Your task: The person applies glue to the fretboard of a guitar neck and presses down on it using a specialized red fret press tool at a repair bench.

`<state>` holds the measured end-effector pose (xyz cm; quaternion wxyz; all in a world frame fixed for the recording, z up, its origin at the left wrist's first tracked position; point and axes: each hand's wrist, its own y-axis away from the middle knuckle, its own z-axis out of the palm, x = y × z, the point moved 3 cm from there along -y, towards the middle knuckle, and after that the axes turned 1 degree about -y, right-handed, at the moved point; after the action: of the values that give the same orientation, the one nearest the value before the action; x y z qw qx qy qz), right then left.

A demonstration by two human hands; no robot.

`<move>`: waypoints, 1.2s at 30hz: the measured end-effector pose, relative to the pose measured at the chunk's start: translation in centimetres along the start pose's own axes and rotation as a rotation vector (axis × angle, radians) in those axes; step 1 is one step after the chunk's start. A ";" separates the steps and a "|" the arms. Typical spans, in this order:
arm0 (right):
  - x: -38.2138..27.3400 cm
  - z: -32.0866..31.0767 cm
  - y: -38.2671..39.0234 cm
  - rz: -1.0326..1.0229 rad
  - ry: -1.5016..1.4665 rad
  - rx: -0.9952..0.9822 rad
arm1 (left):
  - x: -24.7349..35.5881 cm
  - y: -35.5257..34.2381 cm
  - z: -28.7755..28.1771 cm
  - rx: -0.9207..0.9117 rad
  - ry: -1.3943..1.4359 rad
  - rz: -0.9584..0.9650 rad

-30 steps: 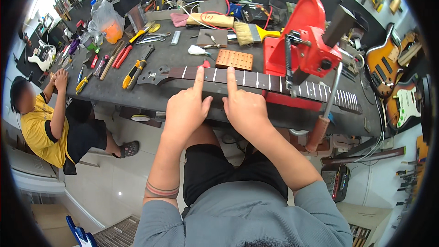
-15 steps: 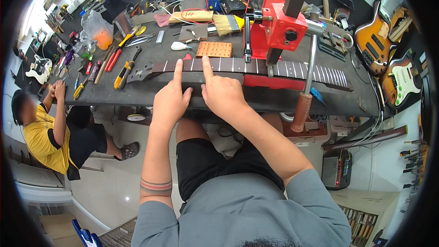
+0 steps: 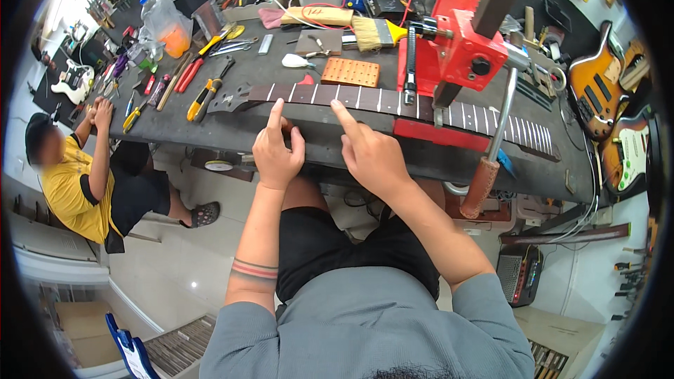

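A guitar neck (image 3: pixel 390 102) with a dark fretboard and pale fret lines lies across the bench, its headstock (image 3: pixel 228 101) to the left. Toward its right part stands a red press (image 3: pixel 460 45), whose ram comes down onto the fretboard; a red support (image 3: pixel 439 133) sits beneath. My left hand (image 3: pixel 275 158) points with a stretched index finger at the neck's near edge, not far from the headstock. Further right, my right hand (image 3: pixel 375 158) also extends its index finger to that near edge. Both hands hold nothing, their other fingers curled. Whether the fingertips touch the wood, I cannot tell.
Behind the neck lie an orange block with holes (image 3: pixel 350 72), a brush (image 3: pixel 375 33) and a white bottle (image 3: pixel 296 61). Pliers (image 3: pixel 205 98) lie left. The press's brown-wrapped handle (image 3: pixel 480 188) hangs over the front edge. A person in yellow (image 3: pixel 81 179) sits at left; guitars (image 3: pixel 597 84) stand right.
The view has shifted, so the bench appears further right. My index fingertips are wider apart. The right one has drawn back from the fretboard to its near edge.
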<state>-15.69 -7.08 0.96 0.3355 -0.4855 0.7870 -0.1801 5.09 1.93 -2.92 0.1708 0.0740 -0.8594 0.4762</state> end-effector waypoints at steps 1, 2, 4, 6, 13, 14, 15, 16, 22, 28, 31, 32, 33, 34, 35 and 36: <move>0.2 0.2 0.2 0.000 -0.014 0.018 | -0.1 0.1 0.0 0.027 0.000 0.008; 0.3 0.2 0.2 -0.003 -0.020 0.013 | 0.1 0.0 -0.1 0.051 0.004 0.017; 0.3 0.3 0.0 -0.020 0.030 0.005 | 0.1 -0.4 -0.3 0.018 -0.019 0.032; 0.2 0.4 -0.2 0.002 0.013 -0.007 | 0.4 -0.8 -0.4 0.004 -0.052 0.092; 0.5 0.3 0.0 0.003 -0.138 0.129 | 0.8 -0.7 -0.1 -0.016 -0.110 0.151; 0.4 0.2 0.0 0.005 -0.139 0.129 | 0.6 -0.4 -0.1 -0.018 -0.111 0.150; 0.2 0.2 0.0 0.011 -0.085 0.076 | -0.1 0.2 0.1 0.016 -0.062 0.084; 0.1 0.3 0.0 0.018 -0.030 0.023 | -0.5 0.8 0.2 0.050 -0.013 0.019; 0.2 0.3 0.2 0.023 -0.084 0.031 | 0.1 0.2 0.3 0.007 -0.048 -0.025; 0.0 0.4 0.0 0.047 -0.031 0.004 | -0.5 0.8 0.3 0.087 0.052 -0.092; 0.2 0.4 0.1 0.067 -0.053 0.005 | 0.4 0.1 0.4 0.003 -0.074 0.005; 0.2 0.3 0.1 0.071 -0.051 0.001 | 0.4 0.1 0.4 0.000 -0.070 0.002; 0.2 0.3 0.2 0.068 -0.063 0.004 | 0.5 0.1 0.4 0.029 -0.074 0.015; 0.2 0.3 0.2 0.065 -0.074 0.008 | 0.6 0.1 0.4 0.059 -0.078 0.027; 0.2 0.2 0.1 0.066 -0.074 0.005 | 0.6 0.2 0.4 0.060 -0.048 -0.010; 0.2 0.2 0.1 0.070 -0.081 -0.002 | 0.3 0.7 0.5 0.059 -0.048 -0.013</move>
<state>-15.68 -7.21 0.68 0.3727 -0.4646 0.7896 -0.1478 4.47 1.91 -3.56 0.1510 0.0958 -0.8483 0.4985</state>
